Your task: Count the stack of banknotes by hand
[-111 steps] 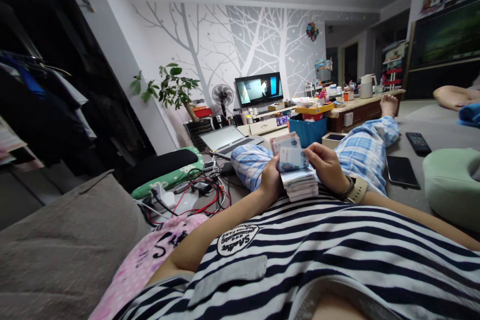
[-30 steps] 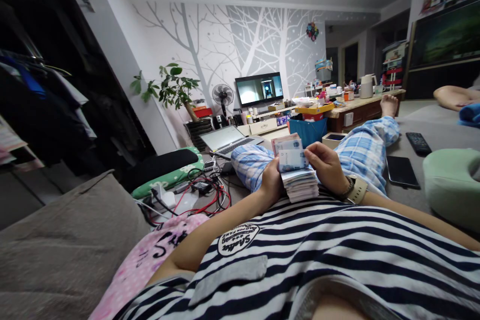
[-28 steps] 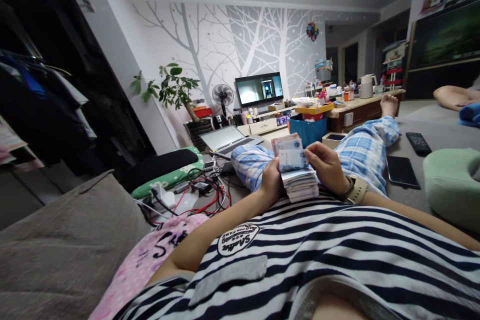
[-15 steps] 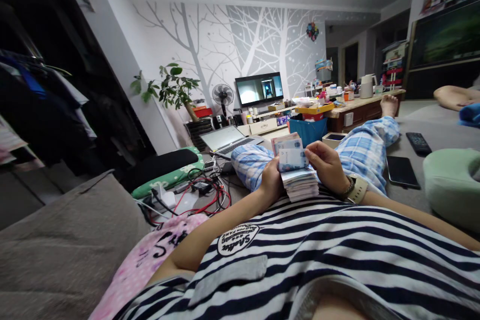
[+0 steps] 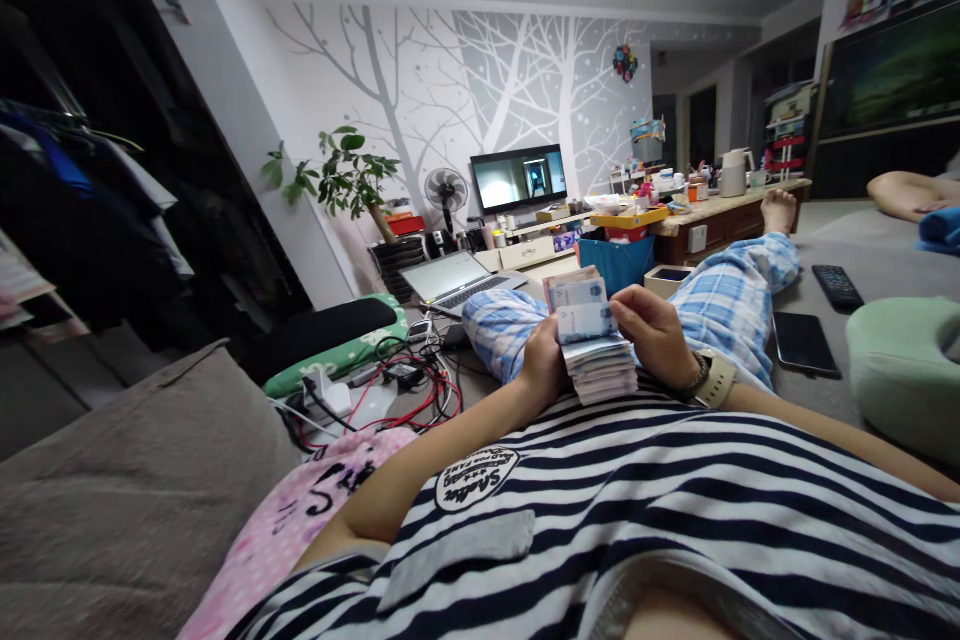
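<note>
Little has shifted since the earlier frames: both hands keep their grip on the stack of banknotes (image 5: 595,360), and only the raised notes at its top have tipped slightly, while the television (image 5: 517,178) picture has changed. Resting on the striped shirt (image 5: 675,500) at the person's waist, the stack sits between the two hands. On its near left edge the left hand (image 5: 541,358) is curled shut around the wad, fingers wrapped out of sight behind it. At the top right corner the right hand (image 5: 651,332), with a watch (image 5: 714,379) on its wrist, has its fingers closed in a pinch on the upper notes, which stand lifted and folded back from the rest. Beyond the hands lie the plaid pyjama legs (image 5: 720,305), stretched along the sofa. A phone (image 5: 802,342) and a remote control (image 5: 836,286) lie on the sofa to the right, near a green cushion (image 5: 904,375). To the left, a laptop (image 5: 454,280) sits open near a tangle of red cables (image 5: 405,400).
</note>
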Demonstrator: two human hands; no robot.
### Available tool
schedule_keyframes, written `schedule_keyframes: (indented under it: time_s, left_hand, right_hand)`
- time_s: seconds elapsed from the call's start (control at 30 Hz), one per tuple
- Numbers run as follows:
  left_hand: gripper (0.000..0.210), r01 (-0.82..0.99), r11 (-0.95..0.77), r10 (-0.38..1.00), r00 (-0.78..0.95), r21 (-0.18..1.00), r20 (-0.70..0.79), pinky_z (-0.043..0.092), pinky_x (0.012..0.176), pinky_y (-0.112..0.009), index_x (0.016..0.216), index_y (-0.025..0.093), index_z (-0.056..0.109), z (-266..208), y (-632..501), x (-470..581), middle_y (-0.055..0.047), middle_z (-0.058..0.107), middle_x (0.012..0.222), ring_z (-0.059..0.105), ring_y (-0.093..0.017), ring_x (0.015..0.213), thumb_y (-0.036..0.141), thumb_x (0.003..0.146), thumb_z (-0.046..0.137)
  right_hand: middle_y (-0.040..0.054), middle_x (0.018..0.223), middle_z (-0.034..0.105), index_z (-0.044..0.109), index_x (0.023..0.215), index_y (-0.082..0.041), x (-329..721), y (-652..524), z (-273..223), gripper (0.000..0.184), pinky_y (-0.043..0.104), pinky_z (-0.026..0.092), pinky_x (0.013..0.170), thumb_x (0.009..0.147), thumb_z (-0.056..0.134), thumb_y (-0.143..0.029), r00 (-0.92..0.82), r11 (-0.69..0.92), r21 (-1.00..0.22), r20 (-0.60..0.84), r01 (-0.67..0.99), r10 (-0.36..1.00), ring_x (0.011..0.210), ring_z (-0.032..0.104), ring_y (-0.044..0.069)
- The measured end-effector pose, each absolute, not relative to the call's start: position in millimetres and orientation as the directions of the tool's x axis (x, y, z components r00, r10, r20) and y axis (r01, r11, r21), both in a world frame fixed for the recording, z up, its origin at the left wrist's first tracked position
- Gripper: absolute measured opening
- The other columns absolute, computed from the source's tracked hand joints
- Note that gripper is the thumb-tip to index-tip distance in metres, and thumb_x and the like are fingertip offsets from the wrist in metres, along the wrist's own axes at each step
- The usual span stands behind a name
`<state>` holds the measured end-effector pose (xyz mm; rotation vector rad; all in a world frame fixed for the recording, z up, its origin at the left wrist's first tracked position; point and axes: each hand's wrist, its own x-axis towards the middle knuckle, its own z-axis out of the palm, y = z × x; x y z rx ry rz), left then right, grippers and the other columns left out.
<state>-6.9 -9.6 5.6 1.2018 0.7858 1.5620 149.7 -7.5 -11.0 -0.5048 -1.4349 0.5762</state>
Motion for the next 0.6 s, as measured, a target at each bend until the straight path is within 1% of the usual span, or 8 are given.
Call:
schedule_keyframes:
  time_s: [0.07,0.13,0.23,0.3,0.37,0.5,0.53,0.6]
  left_hand:
    - [0.008,-0.391,-0.253,0.964,-0.027,0.885,0.264,0.053,0.088,-0.036,0.076,0.019,0.072,7.6,-10.6,-4.6,-0.003,0.076,0.076,0.069,-0.028,0.097,0.027,0.077,0.073]
    - [0.016,-0.467,-0.168,0.98,0.018,0.868,0.199,0.054,0.088,-0.038,0.08,0.018,0.072,9.3,-10.2,-1.7,-0.005,0.076,0.076,0.071,-0.029,0.097,0.033,0.077,0.074]
    - [0.025,-0.527,-0.083,0.984,0.09,0.846,0.152,0.056,0.087,-0.04,0.085,0.016,0.072,8.3,-6.3,0.9,-0.007,0.076,0.076,0.073,-0.031,0.095,0.039,0.076,0.076]
    - [0.027,-0.547,-0.049,0.983,0.121,0.836,0.137,0.056,0.089,-0.041,0.087,0.016,0.073,5.0,-2.1,0.8,-0.007,0.077,0.078,0.073,-0.031,0.097,0.04,0.075,0.077]
    - [0.025,-0.549,-0.05,0.984,0.116,0.834,0.136,0.056,0.092,-0.041,0.087,0.016,0.073,1.1,2.0,-0.1,-0.008,0.078,0.081,0.073,-0.03,0.1,0.038,0.076,0.076]
    - [0.026,-0.537,-0.136,0.985,0.019,0.833,0.173,0.054,0.099,-0.041,0.09,0.014,0.074,-2.2,5.3,-0.6,-0.008,0.079,0.085,0.072,-0.029,0.105,0.035,0.075,0.077]
    - [0.027,-0.537,-0.14,0.985,0.009,0.832,0.172,0.053,0.099,-0.041,0.092,0.014,0.074,-1.5,4.5,-0.3,-0.008,0.079,0.086,0.072,-0.029,0.106,0.034,0.075,0.078]
    - [0.027,-0.542,-0.123,0.987,0.02,0.831,0.159,0.054,0.099,-0.042,0.093,0.014,0.074,0.8,1.3,0.5,-0.009,0.079,0.086,0.072,-0.03,0.106,0.034,0.075,0.077]
  right_hand:
    - [-0.0032,0.06,0.046,0.062,0.077,-0.022,149.6,-8.5,-10.7,0.039,0.028,0.033,0.052,0.087,0.066,-0.059,0.042,0.763,-0.643,0.762,-0.058,0.646,0.056,0.039,0.013]
    - [-0.0032,0.06,0.046,0.062,0.077,-0.022,149.4,-9.4,-10.3,0.04,0.028,0.033,0.051,0.087,0.066,-0.06,0.04,0.761,-0.646,0.76,-0.059,0.648,0.055,0.039,0.013]
    - [-0.0036,0.06,0.047,0.062,0.077,-0.021,149.0,-9.6,-10.4,0.04,0.027,0.033,0.05,0.087,0.066,-0.06,0.04,0.756,-0.65,0.756,-0.073,0.653,0.053,0.037,0.012]
    - [-0.0035,0.06,0.048,0.062,0.076,-0.021,149.1,-8.9,-11.2,0.04,0.027,0.033,0.05,0.087,0.066,-0.06,0.042,0.754,-0.652,0.754,-0.08,0.656,0.052,0.038,0.012]
    - [-0.0025,0.06,0.051,0.063,0.075,-0.021,149.4,-7.8,-12.6,0.04,0.027,0.034,0.05,0.088,0.066,-0.059,0.032,0.75,-0.655,0.751,-0.088,0.659,0.052,0.04,0.012]
    - [-0.0011,0.056,0.055,0.064,0.076,-0.021,149.7,-6.7,-14.6,0.043,0.028,0.038,0.051,0.091,0.061,-0.061,-0.052,0.728,-0.678,0.734,-0.099,0.677,0.051,0.048,0.014]
    - [-0.0014,0.054,0.055,0.064,0.075,-0.021,149.7,-6.7,-14.5,0.044,0.028,0.038,0.051,0.091,0.06,-0.061,-0.054,0.73,-0.677,0.736,-0.093,0.675,0.05,0.048,0.014]
    - [-0.0021,0.053,0.053,0.062,0.072,-0.021,149.5,-6.1,-13.5,0.045,0.028,0.038,0.051,0.091,0.061,-0.061,-0.003,0.745,-0.664,0.746,-0.061,0.665,0.05,0.046,0.013]
